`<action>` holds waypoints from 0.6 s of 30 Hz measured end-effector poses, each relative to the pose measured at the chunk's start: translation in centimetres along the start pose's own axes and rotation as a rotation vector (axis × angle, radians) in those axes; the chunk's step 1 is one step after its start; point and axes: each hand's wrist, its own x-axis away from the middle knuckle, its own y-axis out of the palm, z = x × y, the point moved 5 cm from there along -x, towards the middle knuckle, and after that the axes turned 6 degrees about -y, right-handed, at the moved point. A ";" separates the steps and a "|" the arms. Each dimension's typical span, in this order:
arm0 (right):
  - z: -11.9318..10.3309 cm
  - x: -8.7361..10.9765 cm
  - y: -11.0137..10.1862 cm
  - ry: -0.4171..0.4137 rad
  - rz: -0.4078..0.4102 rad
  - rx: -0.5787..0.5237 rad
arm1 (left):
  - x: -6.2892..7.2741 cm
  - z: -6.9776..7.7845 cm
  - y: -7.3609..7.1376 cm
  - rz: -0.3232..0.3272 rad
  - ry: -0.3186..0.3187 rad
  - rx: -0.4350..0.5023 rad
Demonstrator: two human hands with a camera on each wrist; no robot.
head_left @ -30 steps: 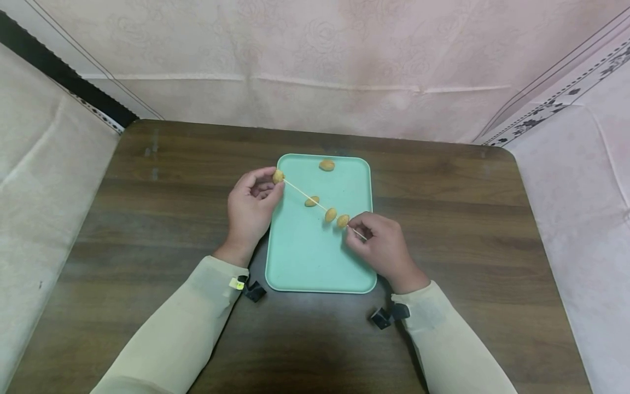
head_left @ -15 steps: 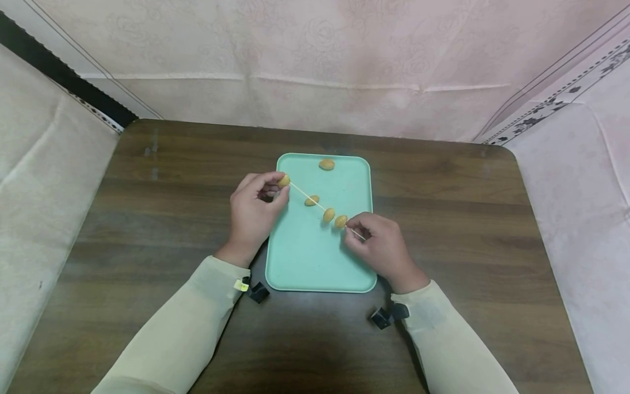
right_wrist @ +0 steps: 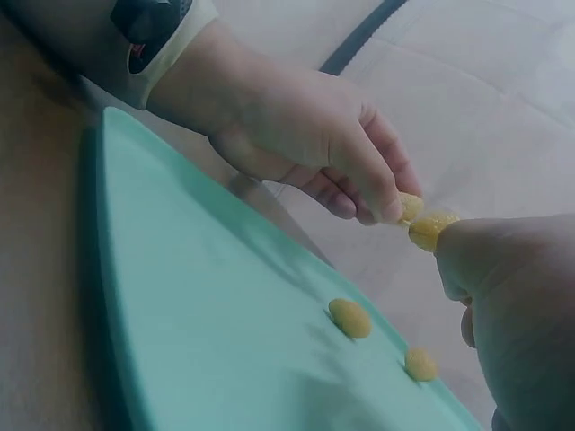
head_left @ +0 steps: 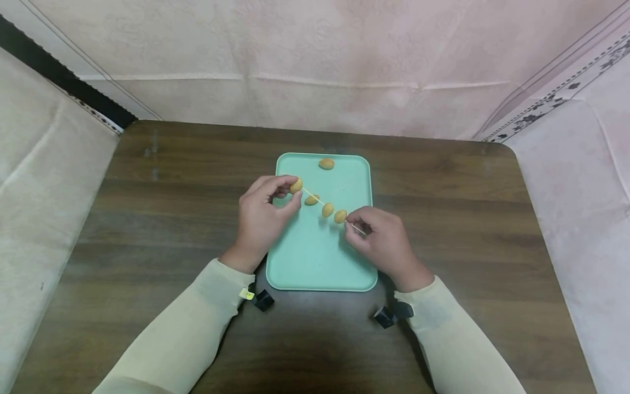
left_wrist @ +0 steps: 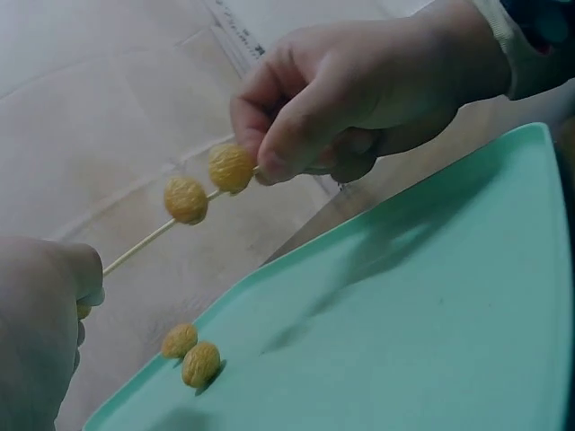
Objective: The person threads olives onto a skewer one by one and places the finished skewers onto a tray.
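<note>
A thin wooden skewer [left_wrist: 144, 249] slants between both hands above a mint-green tray [head_left: 320, 262]. My left hand [head_left: 266, 216] pinches a wrinkled yellow-brown dried fruit [head_left: 296, 186] at the skewer's far-left part, between thumb and fingers. Two more dried fruits [left_wrist: 186, 199] are threaded side by side, a small gap between them. Just beyond them, my right hand [head_left: 381, 238] pinches the skewer, whose end shows by the palm. In the right wrist view, the right hand [right_wrist: 530, 296] hides part of the skewer.
Two loose dried fruits lie on the tray: one fruit [head_left: 326, 163] at its far edge, another fruit [head_left: 311, 200] below the skewer. Brown wooden table [head_left: 187, 180] surrounds the tray. Pale patterned cloth [head_left: 315, 65] hangs behind and at both sides.
The left hand has moved right and toward me with its dried fruit, closer to the two threaded ones. The right hand has stayed nearly in place, still pinching the skewer.
</note>
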 end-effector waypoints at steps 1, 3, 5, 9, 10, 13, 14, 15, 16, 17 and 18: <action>-0.1 -0.1 -0.1 -0.001 -0.003 0.001 | 0.1 0.2 0.1 -0.004 0.002 0.005; -0.2 -0.2 -0.2 -0.002 -0.006 0.002 | 0.1 0.5 0.3 -0.011 0.011 0.021; -0.3 -0.3 -0.2 0.001 -0.007 -0.002 | 0.3 0.7 0.4 -0.022 0.018 0.024; -0.4 -0.5 -0.3 0.003 -0.002 0.000 | 0.5 1.2 0.6 -0.048 0.038 0.019; -0.4 -0.5 -0.3 0.003 -0.001 0.001 | 0.6 1.3 0.6 -0.054 0.041 0.017; -0.5 -0.6 -0.3 -0.003 -0.003 0.006 | 0.7 1.5 0.8 -0.065 0.047 0.006; -0.5 -0.6 -0.3 -0.004 -0.005 0.006 | 0.8 1.6 0.9 -0.069 0.049 0.003; -0.6 -0.6 -0.4 -0.004 -0.007 0.004 | 0.8 1.6 0.9 -0.072 0.051 0.000; -0.6 -0.7 -0.4 -0.004 -0.010 0.004 | 0.9 1.7 1.0 -0.075 0.053 -0.004; -0.6 -0.7 -0.4 -0.003 -0.012 0.003 | 0.9 1.7 1.1 -0.077 0.057 -0.006; -0.6 -0.8 -0.4 -0.001 -0.014 0.003 | 0.9 1.7 1.2 -0.079 0.062 -0.003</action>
